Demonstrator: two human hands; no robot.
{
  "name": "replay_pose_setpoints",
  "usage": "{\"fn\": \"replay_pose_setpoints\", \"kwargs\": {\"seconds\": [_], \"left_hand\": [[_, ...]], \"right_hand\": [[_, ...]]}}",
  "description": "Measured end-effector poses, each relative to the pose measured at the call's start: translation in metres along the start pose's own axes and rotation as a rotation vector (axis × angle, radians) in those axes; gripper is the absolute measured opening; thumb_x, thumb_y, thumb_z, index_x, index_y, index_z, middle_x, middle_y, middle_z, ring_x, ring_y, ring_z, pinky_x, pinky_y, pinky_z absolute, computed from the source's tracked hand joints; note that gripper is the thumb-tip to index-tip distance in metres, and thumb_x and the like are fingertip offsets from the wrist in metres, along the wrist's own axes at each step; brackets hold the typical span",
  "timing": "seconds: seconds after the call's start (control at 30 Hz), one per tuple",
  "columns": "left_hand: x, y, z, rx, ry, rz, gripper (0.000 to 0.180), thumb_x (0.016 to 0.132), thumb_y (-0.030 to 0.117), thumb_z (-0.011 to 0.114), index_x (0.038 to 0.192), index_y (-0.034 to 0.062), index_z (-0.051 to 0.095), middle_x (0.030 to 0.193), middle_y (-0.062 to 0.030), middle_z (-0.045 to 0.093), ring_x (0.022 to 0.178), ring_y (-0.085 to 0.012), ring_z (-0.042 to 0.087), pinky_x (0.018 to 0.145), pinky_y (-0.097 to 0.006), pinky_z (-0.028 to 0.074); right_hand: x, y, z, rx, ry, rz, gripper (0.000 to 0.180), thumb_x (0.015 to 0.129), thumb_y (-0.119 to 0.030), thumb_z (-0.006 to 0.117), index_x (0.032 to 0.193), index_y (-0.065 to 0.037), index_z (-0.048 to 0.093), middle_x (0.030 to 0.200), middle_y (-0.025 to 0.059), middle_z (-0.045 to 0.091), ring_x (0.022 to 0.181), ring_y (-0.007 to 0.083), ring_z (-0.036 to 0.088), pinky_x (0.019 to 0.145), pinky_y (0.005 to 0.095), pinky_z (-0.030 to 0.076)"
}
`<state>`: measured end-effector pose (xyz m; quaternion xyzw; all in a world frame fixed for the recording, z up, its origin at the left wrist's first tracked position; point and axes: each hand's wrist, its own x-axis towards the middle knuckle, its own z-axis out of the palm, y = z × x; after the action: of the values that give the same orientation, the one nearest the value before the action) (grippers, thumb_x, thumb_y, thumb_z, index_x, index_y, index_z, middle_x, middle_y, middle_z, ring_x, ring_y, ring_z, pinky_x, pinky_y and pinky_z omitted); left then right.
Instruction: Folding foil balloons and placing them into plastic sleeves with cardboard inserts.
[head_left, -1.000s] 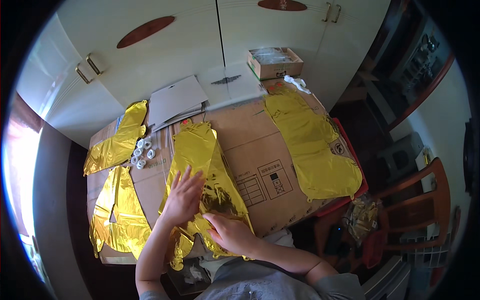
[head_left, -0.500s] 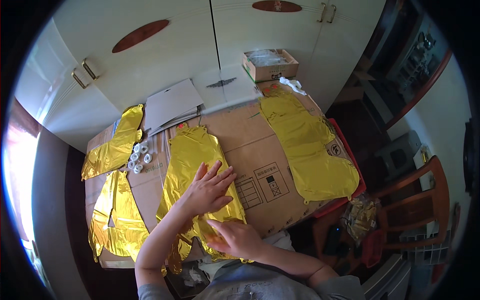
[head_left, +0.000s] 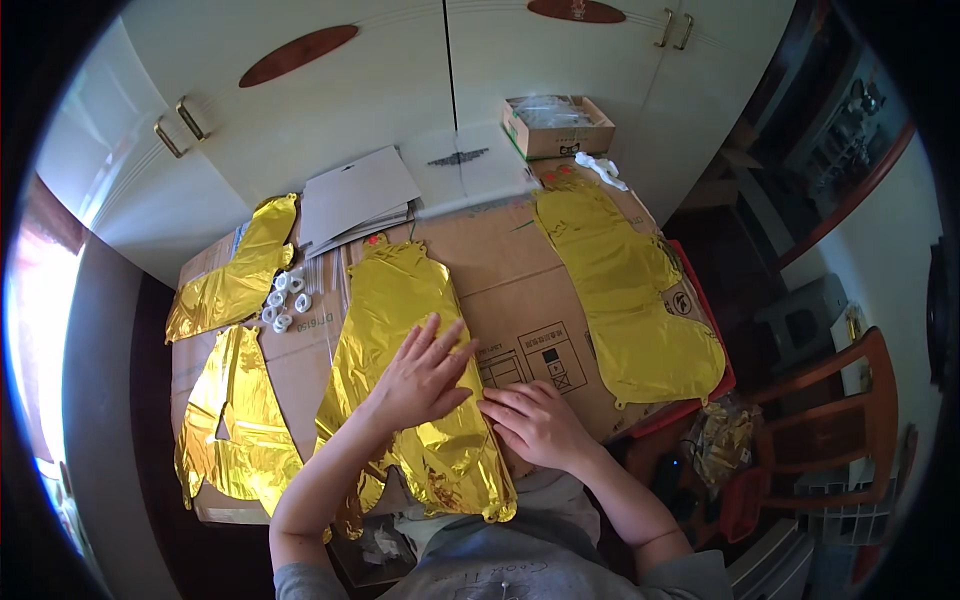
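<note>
A flat gold foil balloon (head_left: 395, 290) lies lengthwise in front of me on the cardboard sheet (head_left: 500, 260), its near end hanging toward my lap. My left hand (head_left: 425, 378) rests on its middle, palm down with fingers spread. At the balloon's right edge is my right hand (head_left: 540, 425), fingers stretched out and touching the foil's border. Neither hand grips anything that I can see. Another flat gold foil balloon (head_left: 640, 320) lies to the right. On the left are an A-shaped gold foil balloon (head_left: 245, 440) and a further gold one (head_left: 240, 275) beyond it.
Several small white ribbon rolls (head_left: 283, 295) sit left of the middle balloon. Grey card sheets (head_left: 360, 190) are stacked at the back. A cardboard box (head_left: 560, 135) of clear plastic and a crumpled white strip (head_left: 602, 170) are back right. A wooden chair (head_left: 870, 410) stands at right.
My right hand has moved up and right, from over the balloon's lower part to its right edge. The balloon's near end now lies flatter. My left hand stays on the foil.
</note>
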<state>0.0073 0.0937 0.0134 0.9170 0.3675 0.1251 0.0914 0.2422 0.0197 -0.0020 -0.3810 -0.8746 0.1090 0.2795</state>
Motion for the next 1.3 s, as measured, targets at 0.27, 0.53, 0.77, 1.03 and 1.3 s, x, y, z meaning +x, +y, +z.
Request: {"fn": "replay_pose_setpoints", "kwargs": {"seconds": [0.27,0.53,0.77,1.03,1.3], "left_hand": [[0.004,-0.007,-0.006,-0.282,0.253,-0.296,0.061,0.082,0.020,0.070,0.137,0.0058,0.046,0.137,-0.0214,0.046,0.108,-0.0344,0.057,0.090,-0.042,0.049],[-0.001,-0.012,0.000,-0.649,0.275,-0.455,0.052,0.085,0.003,0.068,0.134,0.0070,0.050,0.099,-0.0056,0.059,0.064,-0.0080,0.056,0.060,-0.024,0.048],[-0.006,-0.008,-0.002,-0.705,0.245,-0.490,0.049,0.087,0.002,0.066,0.134,0.0078,0.052,0.076,0.0024,0.051,0.063,-0.0034,0.050,0.058,-0.022,0.044],[-0.007,0.004,-0.011,-0.567,0.177,-0.478,0.040,0.084,0.008,0.069,0.124,0.0094,0.062,0.077,-0.0059,0.059,0.059,-0.0106,0.052,0.058,-0.027,0.046],[-0.013,-0.002,-0.006,-0.325,0.187,-0.343,0.047,0.077,0.018,0.074,0.122,0.0108,0.064,0.084,-0.0116,0.066,0.067,-0.0240,0.061,0.066,-0.035,0.051]], "right_hand": [[-0.003,-0.005,0.000,0.035,-0.027,0.008,0.042,0.084,-0.022,0.068,0.124,-0.012,0.060,0.127,0.0065,0.057,0.115,0.0241,0.054,0.101,0.0414,0.039],[-0.023,-0.004,-0.005,0.000,0.037,0.148,0.023,0.079,-0.023,0.074,0.096,-0.012,0.064,0.102,0.0046,0.058,0.105,0.0252,0.054,0.097,0.0442,0.039],[-0.025,-0.022,0.006,0.014,0.079,0.127,0.016,0.077,-0.021,0.075,0.085,-0.013,0.064,0.091,0.0016,0.055,0.097,0.0238,0.054,0.094,0.0452,0.038],[-0.023,-0.023,0.004,-0.041,0.097,0.153,0.017,0.078,-0.017,0.072,0.092,-0.014,0.063,0.092,-0.0004,0.057,0.096,0.0206,0.056,0.094,0.0443,0.036],[-0.017,-0.011,0.000,-0.055,0.050,0.098,0.037,0.077,-0.005,0.065,0.114,-0.013,0.063,0.115,0.0005,0.063,0.109,0.0195,0.058,0.095,0.0414,0.037]]}}
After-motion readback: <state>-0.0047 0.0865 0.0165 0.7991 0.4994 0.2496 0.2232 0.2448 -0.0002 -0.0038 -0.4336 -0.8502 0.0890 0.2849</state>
